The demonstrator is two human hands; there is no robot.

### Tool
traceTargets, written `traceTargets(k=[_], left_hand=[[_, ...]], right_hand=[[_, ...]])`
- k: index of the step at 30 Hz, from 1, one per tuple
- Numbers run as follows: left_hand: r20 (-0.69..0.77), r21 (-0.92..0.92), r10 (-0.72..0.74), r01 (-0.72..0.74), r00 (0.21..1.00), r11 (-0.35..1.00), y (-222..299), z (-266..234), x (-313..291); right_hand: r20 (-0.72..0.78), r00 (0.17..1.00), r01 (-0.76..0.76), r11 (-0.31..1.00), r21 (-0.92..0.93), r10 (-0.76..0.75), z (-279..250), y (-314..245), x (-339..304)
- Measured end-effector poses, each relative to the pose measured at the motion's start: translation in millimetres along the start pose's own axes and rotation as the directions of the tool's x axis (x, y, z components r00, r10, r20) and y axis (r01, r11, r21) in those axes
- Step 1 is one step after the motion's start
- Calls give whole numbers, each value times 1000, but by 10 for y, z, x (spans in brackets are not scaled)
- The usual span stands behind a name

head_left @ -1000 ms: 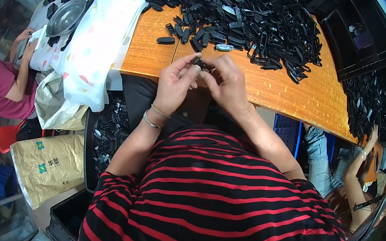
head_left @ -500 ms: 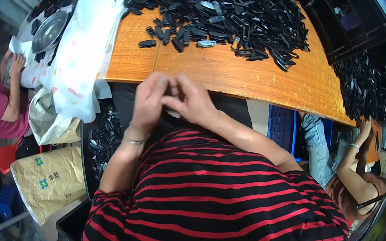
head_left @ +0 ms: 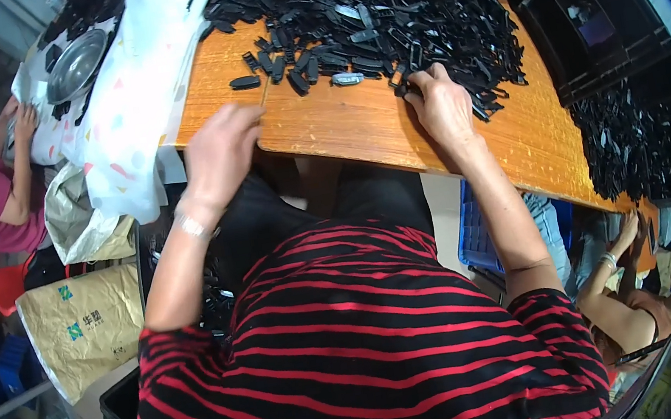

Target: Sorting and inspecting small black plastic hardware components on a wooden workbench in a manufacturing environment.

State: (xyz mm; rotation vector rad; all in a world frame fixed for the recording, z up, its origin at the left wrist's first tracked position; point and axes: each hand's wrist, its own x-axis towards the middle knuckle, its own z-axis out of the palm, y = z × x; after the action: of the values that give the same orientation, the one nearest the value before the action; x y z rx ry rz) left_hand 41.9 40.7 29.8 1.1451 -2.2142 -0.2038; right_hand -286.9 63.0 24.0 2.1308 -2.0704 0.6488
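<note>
Head view: R hand (head_left: 443,109) at front edge of pile (head_left: 377,15) of blk parts on tabletop (head_left: 324,125). Its grip nearly closed, thumb + index at a dark part (head_left: 402,89); can't tell if pinched. L hand (head_left: 220,153) blurred, over near edge of tabletop, fingers loosely curled; can't tell if grip has anything. Grey part (head_left: 347,78) lies along pile's front edge; lone part (head_left: 245,83) just beyond L fingertips.

Technique (my judgmt): pick loose edge pcs, pinch across long sides, lift straight up so neighbours don't snag.
</note>
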Motion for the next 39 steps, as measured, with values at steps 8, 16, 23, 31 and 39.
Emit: traceTargets(k=[8, 16, 23, 31, 39], left_hand=[[116, 189, 281, -299, 953, 935, -208, 512, 641], [109, 205, 386, -401, 916, 893, -135, 532, 744], [278, 192, 122, -180, 953, 965, -94, 494, 590], [256, 89, 144, -171, 956, 981, 59, 470, 549], [437, -819, -164, 466, 885, 333, 274, 576, 339]], right_hand=[[136, 919, 368, 929, 38, -370, -1, -152, -10], [-11, 892, 439, 858, 267, -453, -14, -101, -30], [100, 994, 20, 979, 202, -40, 17, -329, -170], [162, 987, -40, 985, 165, 13, 140, -371, -144], [33, 997, -70, 762, 644, 64, 97, -689, -229]])
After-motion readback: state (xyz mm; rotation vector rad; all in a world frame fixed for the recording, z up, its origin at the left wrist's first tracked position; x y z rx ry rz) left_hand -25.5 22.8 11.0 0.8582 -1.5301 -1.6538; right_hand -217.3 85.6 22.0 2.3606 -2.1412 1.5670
